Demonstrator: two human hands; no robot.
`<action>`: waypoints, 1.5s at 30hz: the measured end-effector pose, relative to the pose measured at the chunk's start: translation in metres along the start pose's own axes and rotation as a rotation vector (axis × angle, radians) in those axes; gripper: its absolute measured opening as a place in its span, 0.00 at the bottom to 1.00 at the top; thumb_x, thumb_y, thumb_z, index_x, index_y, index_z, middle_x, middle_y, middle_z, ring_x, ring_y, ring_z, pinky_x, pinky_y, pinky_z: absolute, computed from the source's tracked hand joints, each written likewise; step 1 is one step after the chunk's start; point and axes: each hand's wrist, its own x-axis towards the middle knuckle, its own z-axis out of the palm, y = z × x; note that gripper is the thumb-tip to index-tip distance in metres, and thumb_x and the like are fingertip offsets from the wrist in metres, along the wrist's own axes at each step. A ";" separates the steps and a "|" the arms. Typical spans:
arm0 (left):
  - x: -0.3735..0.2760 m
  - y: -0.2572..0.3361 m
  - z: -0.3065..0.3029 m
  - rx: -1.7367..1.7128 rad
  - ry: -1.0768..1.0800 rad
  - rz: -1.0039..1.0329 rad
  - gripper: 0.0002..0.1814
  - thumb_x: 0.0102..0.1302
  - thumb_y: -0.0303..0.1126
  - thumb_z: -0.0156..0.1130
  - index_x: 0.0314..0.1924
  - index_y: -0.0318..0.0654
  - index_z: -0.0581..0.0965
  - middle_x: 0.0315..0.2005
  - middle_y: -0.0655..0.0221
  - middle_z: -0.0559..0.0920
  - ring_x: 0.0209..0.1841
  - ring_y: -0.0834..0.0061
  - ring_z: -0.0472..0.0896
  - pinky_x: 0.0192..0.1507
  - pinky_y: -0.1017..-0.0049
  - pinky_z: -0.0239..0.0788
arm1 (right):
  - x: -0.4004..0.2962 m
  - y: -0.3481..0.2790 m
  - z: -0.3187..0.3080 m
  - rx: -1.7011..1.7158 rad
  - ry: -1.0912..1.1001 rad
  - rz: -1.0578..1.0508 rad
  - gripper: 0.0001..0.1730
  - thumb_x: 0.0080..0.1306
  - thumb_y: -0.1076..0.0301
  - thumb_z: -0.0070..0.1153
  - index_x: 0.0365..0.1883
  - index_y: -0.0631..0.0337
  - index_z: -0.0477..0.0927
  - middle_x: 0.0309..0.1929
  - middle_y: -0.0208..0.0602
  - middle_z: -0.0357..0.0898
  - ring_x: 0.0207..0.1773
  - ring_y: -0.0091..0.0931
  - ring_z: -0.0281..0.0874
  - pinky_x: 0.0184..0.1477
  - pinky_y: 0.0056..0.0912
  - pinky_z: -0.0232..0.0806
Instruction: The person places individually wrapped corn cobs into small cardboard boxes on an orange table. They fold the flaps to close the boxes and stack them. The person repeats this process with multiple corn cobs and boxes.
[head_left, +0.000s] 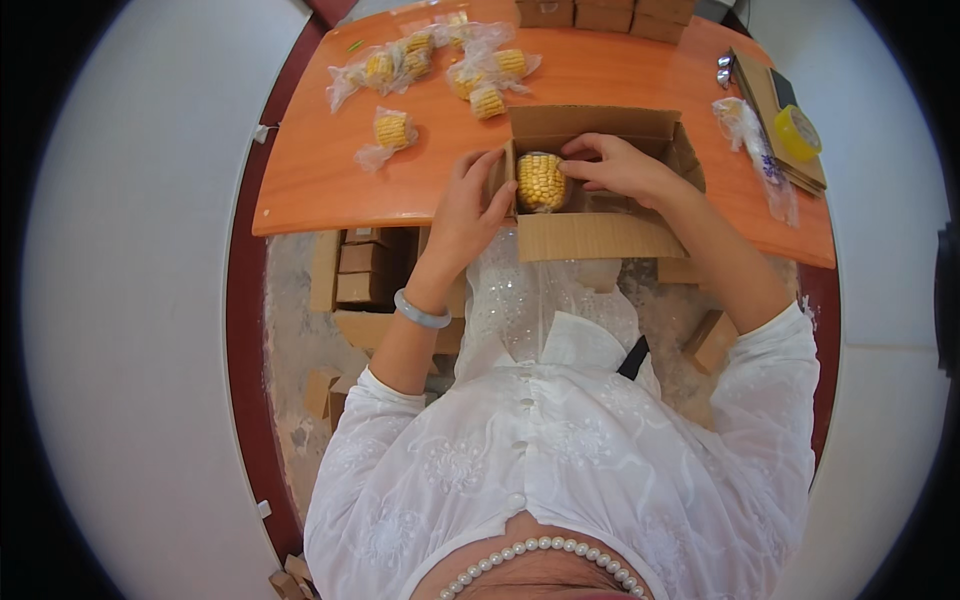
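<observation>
An open cardboard box (600, 236) stands at the table's near edge with its flaps folded out. Inside, at its left end, sits a piece of corn cob (541, 182) in clear plastic wrap. The fingertips of my right hand (619, 166) touch the cob's right edge; whether they grip it is not plain. My left hand (476, 199) is against the box's left side, thumb and fingers apart. More wrapped corn pieces lie farther back: one single piece (392, 130), a cluster (397, 61) at the left and another group (487, 79) nearer the middle.
Small cardboard boxes (604, 15) line the orange table's (315, 172) far edge. At right lie flat cardboard (757, 90), yellow tape (797, 133), a dark phone-like object (782, 88), glasses (724, 69) and a plastic bag (765, 161). Below stands a carton (405, 326) holding smaller boxes.
</observation>
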 end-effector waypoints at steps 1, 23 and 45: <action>0.000 -0.001 -0.001 0.010 0.030 0.022 0.24 0.71 0.31 0.61 0.65 0.35 0.72 0.58 0.55 0.74 0.60 0.59 0.76 0.61 0.63 0.70 | -0.002 0.003 -0.001 -0.025 0.012 -0.026 0.30 0.69 0.59 0.64 0.64 0.66 0.72 0.60 0.41 0.77 0.58 0.26 0.77 0.56 0.29 0.74; 0.067 -0.148 -0.089 0.478 0.211 0.053 0.30 0.54 0.22 0.66 0.59 0.40 0.75 0.54 0.54 0.78 0.57 0.47 0.75 0.61 0.56 0.68 | -0.065 0.033 -0.044 -0.786 0.743 -0.553 0.23 0.65 0.64 0.64 0.57 0.60 0.78 0.60 0.47 0.76 0.69 0.47 0.65 0.69 0.46 0.62; 0.024 0.070 -0.022 -0.803 0.216 -0.005 0.28 0.64 0.19 0.65 0.62 0.31 0.64 0.55 0.61 0.75 0.58 0.71 0.77 0.62 0.68 0.71 | -0.050 -0.030 0.056 0.751 -0.260 -0.361 0.29 0.67 0.69 0.66 0.63 0.70 0.70 0.53 0.45 0.80 0.52 0.26 0.82 0.56 0.30 0.76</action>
